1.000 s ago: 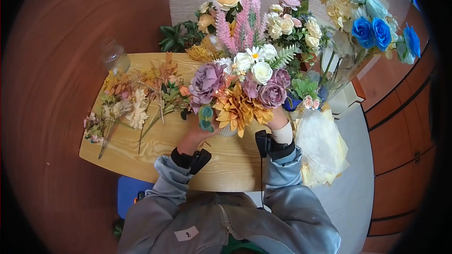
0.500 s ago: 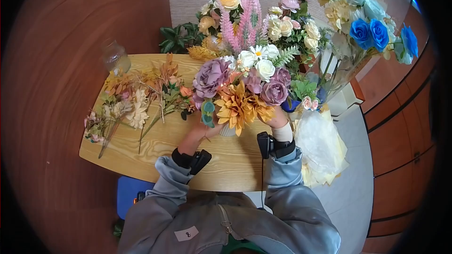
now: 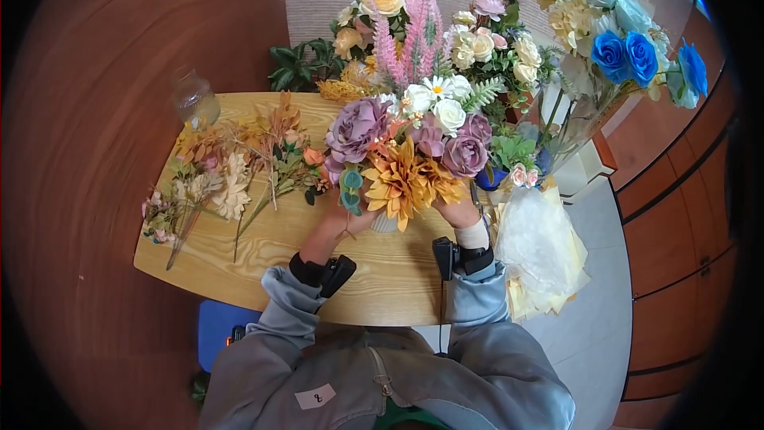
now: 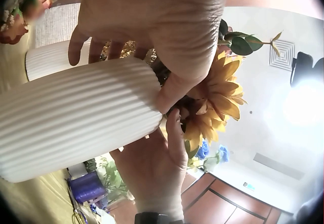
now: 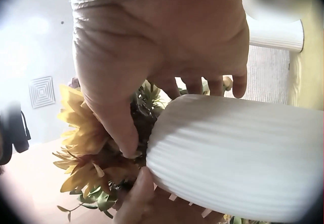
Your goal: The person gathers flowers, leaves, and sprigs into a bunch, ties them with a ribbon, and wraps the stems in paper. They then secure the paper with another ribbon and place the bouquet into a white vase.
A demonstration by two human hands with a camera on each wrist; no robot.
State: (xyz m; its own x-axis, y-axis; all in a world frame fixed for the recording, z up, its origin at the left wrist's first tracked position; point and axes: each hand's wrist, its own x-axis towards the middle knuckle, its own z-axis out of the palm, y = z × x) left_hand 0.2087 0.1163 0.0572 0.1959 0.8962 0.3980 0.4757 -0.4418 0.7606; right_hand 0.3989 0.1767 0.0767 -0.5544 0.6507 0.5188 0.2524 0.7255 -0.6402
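Observation:
A white ribbed vase (image 4: 86, 117) stands in front of the person, holding a bouquet of mauve roses (image 3: 358, 131), white roses, pink flower spikes (image 3: 414, 48) and orange-yellow flowers (image 3: 398, 183). My left hand (image 4: 152, 26) grips the vase near its mouth from the left, thumb at the rim by the stems, fingers passing behind. From the other side my right hand (image 5: 162, 46) holds the same upper part, its thumb against the stems just over the rim. The two thumbs lie close together under the orange-yellow flowers. In the head view the blooms hide most of the fingers.
Loose flower stems (image 3: 231, 183) lie on the left of the wooden table (image 3: 278, 263), near a glass jar (image 3: 195, 99). Behind the bouquet are further arrangements (image 3: 485, 48). Blue roses (image 3: 625, 56) stand at right, above pale wrapping sheets (image 3: 541, 243). Scissors (image 4: 78, 216) lie nearby.
The bouquet has shifted slightly to the right since the first frame. My right hand has moved a little left and toward the body, while the left hand stays nearly in place.

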